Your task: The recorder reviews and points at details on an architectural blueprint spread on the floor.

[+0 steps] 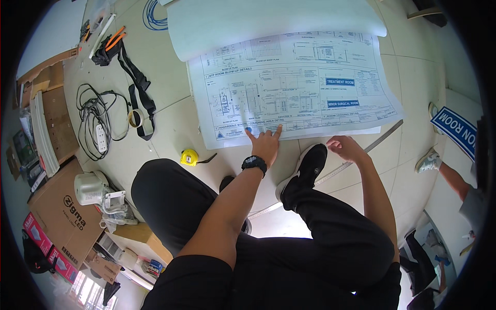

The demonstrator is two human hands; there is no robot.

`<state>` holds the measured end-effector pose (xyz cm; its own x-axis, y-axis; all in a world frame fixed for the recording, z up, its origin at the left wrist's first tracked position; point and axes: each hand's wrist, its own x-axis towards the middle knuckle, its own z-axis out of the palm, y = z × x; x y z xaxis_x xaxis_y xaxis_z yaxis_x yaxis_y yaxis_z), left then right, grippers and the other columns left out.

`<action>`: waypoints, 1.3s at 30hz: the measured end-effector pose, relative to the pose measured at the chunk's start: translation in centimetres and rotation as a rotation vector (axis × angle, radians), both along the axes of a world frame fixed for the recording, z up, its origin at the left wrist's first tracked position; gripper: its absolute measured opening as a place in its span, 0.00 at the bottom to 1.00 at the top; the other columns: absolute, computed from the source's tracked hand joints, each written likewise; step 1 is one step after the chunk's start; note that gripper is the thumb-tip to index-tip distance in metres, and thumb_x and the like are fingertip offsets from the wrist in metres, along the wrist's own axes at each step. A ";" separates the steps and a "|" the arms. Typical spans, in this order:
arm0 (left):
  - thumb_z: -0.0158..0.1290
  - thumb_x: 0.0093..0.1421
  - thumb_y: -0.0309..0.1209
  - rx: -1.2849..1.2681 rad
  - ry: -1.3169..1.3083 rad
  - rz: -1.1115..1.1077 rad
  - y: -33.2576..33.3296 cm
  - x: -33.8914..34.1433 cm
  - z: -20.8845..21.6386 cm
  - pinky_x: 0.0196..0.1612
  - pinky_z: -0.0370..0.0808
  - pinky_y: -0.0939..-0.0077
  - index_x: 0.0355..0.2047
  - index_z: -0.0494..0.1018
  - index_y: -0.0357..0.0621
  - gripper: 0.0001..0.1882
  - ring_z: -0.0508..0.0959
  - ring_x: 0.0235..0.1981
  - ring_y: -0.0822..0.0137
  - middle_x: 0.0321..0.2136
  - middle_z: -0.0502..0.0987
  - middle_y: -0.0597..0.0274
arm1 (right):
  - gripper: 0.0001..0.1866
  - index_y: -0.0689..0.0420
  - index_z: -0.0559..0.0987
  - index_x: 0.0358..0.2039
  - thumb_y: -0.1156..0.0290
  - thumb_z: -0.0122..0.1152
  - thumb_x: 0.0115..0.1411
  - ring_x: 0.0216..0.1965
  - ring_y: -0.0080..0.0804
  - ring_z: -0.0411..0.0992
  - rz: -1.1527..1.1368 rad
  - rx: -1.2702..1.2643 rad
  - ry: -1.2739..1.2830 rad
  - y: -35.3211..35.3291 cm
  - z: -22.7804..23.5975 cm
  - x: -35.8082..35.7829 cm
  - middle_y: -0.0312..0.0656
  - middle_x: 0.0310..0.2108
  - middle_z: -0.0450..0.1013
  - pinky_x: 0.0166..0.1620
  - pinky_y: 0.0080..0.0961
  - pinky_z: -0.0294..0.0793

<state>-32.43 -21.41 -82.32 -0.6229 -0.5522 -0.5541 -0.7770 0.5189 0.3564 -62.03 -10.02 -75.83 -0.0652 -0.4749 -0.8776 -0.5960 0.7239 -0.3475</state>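
My left hand (265, 145) lies on the lower edge of a large sheet of printed building plans (305, 111), fingers spread and holding nothing. The plans rest on the tiled floor, and their far part curls over into a thick white roll (279, 23). My right hand (347, 149) hovers just off the sheet's near edge, beside my black shoe (310, 166). Its fingers are loosely bent and apart, with nothing visible in them. A long metal straightedge (385, 136) runs along the floor beneath my right forearm. Left of my left hand sits a yellow tape measure (189, 157).
On the left lie a black cable with a white power strip (102, 138), a tape roll (136, 118), a black strap (138, 77) and orange-handled pliers (115, 39). Cardboard boxes (64, 217) stand lower left. At right are a blue sign (455, 129) and another person's foot (428, 161).
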 end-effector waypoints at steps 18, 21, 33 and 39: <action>0.48 0.67 0.28 0.076 -0.033 -0.024 -0.6 0.2 0.5 0.60 0.44 0.11 0.71 0.58 0.57 0.33 0.80 0.45 0.55 0.37 0.80 0.60 | 0.16 0.56 0.79 0.53 0.67 0.62 0.66 0.47 0.40 0.79 0.027 -0.158 -0.162 -2.3 1.8 2.0 0.46 0.43 0.82 0.53 0.36 0.76; 0.48 0.66 0.27 0.074 -0.037 -0.040 -0.4 0.2 0.3 0.60 0.44 0.10 0.72 0.57 0.57 0.33 0.80 0.44 0.54 0.36 0.79 0.59 | 0.23 0.54 0.71 0.61 0.67 0.61 0.66 0.48 0.42 0.79 -0.027 -0.220 -0.188 -4.5 4.3 3.7 0.47 0.44 0.81 0.54 0.39 0.76; 0.45 0.70 0.32 0.064 -0.061 -0.058 -0.5 0.3 0.3 0.62 0.43 0.12 0.72 0.56 0.60 0.30 0.80 0.44 0.58 0.35 0.80 0.62 | 0.39 0.50 0.58 0.71 0.62 0.65 0.63 0.55 0.52 0.74 0.038 -0.103 0.124 -1.0 0.9 1.1 0.60 0.58 0.71 0.59 0.43 0.72; 0.44 0.70 0.31 0.075 -0.044 -0.068 -0.5 0.1 0.3 0.62 0.43 0.12 0.72 0.56 0.58 0.31 0.80 0.44 0.58 0.35 0.80 0.62 | 0.42 0.51 0.56 0.72 0.61 0.65 0.61 0.57 0.56 0.72 -0.062 -0.134 0.168 1.0 -0.9 -0.7 0.63 0.58 0.70 0.61 0.45 0.70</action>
<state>-32.34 -21.90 -81.99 -0.6315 -0.4657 -0.6199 -0.7568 0.5439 0.3624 -62.70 -8.99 -76.77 -0.2374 -0.5774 -0.7812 -0.6096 0.7147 -0.3429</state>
